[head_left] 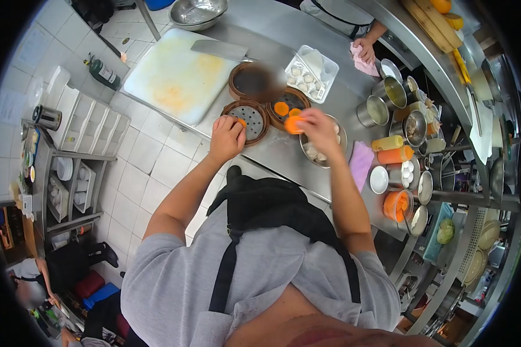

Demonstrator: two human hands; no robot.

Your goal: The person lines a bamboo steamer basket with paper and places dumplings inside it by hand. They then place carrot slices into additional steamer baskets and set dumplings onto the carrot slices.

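Observation:
My left hand (228,137) is at the near left rim of a round bamboo steamer basket (257,128) lined with perforated paper. Its fingers are closed on an orange carrot slice (242,122). My right hand (321,132), slightly blurred, pinches carrot slices (294,125) above the edge of a steel bowl (342,143) holding pale pieces. In a second steamer basket (271,117) lie a few carrot slices (281,108). Behind them stands a third, dark basket (234,88), partly blurred.
A white cutting board (179,75) with a cleaver (219,50) lies at the left. A plastic tray (330,65) of white round pieces stands behind. Pots, sauce bottles (388,143) and a carrot tub (398,206) line the right. Another person's hand (364,49) holds a pink cloth.

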